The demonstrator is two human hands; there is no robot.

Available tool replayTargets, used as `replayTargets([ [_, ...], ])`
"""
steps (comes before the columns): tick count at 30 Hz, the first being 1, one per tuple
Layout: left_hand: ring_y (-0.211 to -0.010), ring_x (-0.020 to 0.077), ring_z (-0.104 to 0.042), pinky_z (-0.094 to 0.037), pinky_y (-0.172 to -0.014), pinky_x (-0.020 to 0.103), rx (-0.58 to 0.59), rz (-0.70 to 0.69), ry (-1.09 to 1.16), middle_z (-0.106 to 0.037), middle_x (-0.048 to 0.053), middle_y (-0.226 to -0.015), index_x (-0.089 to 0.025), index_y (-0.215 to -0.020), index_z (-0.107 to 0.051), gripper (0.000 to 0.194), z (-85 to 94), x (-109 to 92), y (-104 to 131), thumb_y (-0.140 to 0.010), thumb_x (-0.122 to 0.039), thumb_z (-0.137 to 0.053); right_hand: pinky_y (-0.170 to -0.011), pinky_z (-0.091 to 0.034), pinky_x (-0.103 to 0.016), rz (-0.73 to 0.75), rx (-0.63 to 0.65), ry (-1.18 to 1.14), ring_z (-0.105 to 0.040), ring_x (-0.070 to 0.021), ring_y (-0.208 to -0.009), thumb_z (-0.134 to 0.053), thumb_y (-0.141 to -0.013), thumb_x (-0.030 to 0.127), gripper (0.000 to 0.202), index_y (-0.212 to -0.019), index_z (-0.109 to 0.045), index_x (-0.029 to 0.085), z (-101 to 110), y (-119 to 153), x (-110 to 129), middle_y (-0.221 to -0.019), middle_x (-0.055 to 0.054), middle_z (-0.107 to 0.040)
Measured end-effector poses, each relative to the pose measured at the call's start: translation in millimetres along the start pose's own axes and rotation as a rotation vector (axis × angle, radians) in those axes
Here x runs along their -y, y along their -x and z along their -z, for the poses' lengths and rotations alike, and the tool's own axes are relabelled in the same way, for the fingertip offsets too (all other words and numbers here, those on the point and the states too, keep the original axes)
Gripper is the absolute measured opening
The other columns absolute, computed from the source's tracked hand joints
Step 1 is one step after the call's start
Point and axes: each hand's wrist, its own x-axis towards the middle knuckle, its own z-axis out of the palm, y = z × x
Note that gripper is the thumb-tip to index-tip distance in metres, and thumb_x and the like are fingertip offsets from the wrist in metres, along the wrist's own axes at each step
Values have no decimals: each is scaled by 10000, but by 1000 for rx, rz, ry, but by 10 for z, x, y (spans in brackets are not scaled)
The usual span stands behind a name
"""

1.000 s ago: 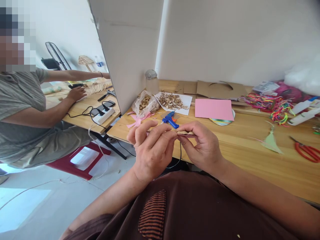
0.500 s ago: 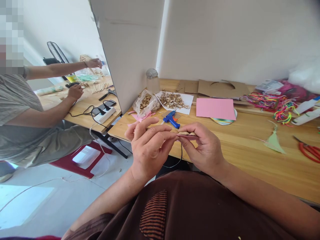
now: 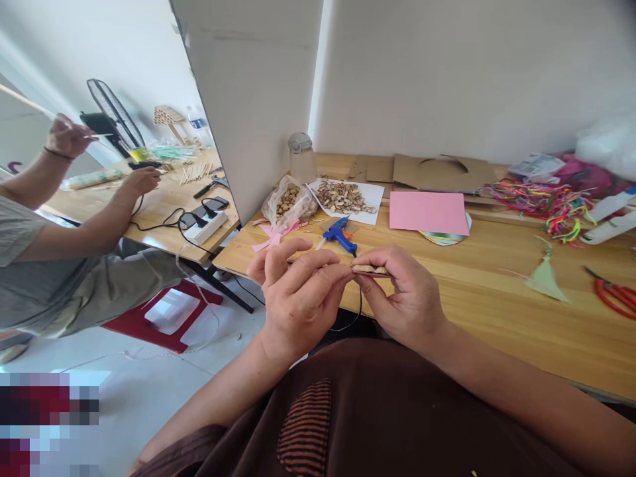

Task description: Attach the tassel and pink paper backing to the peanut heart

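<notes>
In front of my lap, both hands are raised at the table's front edge around a small pink card piece with tan nut shells on its upper side. My right hand is closed on its right end, thumb beneath and fingers curled over the top. At the left end, my left hand pinches with thumb and index finger, its other fingers bent and raised. Most of the piece is hidden by the fingers. Just beyond lies a blue glue gun, its cord hanging over the table edge.
A plastic bag of nut shells and white paper with loose shells lie behind. Pink card, cardboard, colourful cords and red-handled pliers are farther right. A co-worker sits left, near a power strip.
The co-worker's raised arm has drawn back to the left and now holds a thin white stick. My hands have barely moved and still hold the card piece.
</notes>
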Motion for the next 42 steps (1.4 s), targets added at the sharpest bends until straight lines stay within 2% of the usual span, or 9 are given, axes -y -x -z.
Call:
replayTargets([
  [5, -1053, 236, -657, -363, -933, 443, 12, -29, -28, -810, -70, -910, -326, -894, -736, 168, -40, 15, 49, -836, -197, -828, -773, -638, -341, -79, 9, -62, -692, -186, -872, -675, -960, 208, 102, -1043, -646, 261, -22, 30, 0, -965, -40, -698],
  [9, -1014, 225, -671, -388, -923, 432, -20, 46, 28, -808, -65, -900, -308, -901, -720, 157, -57, 29, 38, -833, -249, -848, -802, -669, -353, -171, 14, -166, -717, -188, -889, -675, -962, 226, 98, -1053, -654, 258, -47, 55, -13, -998, -43, -700],
  [22, -1101, 246, -632, -394, -958, 430, 37, 9, 13, -801, -37, -984, -320, -957, -727, 193, -93, 21, 77, -834, -223, -839, -824, -676, -377, -201, -14, -188, -728, -201, -895, -685, -960, 257, 103, -1061, -664, 258, -57, 96, -63, -1006, -47, -702],
  [27, -1182, 301, -641, -439, -1050, 469, -37, 78, 42, -741, 89, -1217, -248, -1261, -628, 591, -22, 171, 99, -755, -361, -910, -839, -635, -383, -172, -47, -189, -713, -221, -940, -701, -945, 233, 151, -1090, -665, 256, 35, 128, -131, -1009, -57, -708],
  [30, -1158, 282, -660, -517, -949, 415, 28, 161, 89, -723, 110, -1259, -227, -1357, -578, 691, -8, 278, 147, -759, -343, -904, -840, -603, -360, -181, -77, -201, -700, -207, -929, -705, -934, 199, 165, -1086, -667, 250, 112, 162, -168, -1000, -46, -704],
  [33, -989, 220, -713, -558, -775, 327, 168, 322, 231, -765, 56, -1108, -239, -1219, -657, 456, -65, 329, 205, -814, -306, -853, -821, -585, -351, -184, -91, -235, -687, -201, -907, -702, -927, 184, 177, -1085, -664, 253, 189, 183, -192, -983, -37, -693],
  [36, -842, 175, -723, -574, -758, 309, 223, 363, 388, -765, 5, -912, -231, -1004, -698, 196, -168, 302, 214, -848, -266, -811, -877, -562, -383, -134, -97, -192, -675, -219, -983, -689, -930, 187, 207, -1121, -662, 263, 291, 180, -252, -1040, -48, -691],
  [39, -773, 148, -692, -566, -727, 293, 183, 255, 487, -724, -9, -833, -225, -931, -679, 127, -300, 231, 153, -861, -231, -786, -975, -519, -433, -161, -88, -41, -620, -258, -1195, -741, -898, 262, 464, -1336, -588, 278, 460, 214, -396, -1310, -87, -656],
  [42, -749, 137, -661, -545, -705, 278, 152, 49, 500, -700, -11, -820, -229, -947, -660, 156, -500, 155, 85, -856, -154, -762, -950, -511, -440, -347, -170, 44, -593, -278, -1260, -814, -827, 366, 671, -1430, -533, 277, 713, 362, -583, -1446, -101, -608],
])
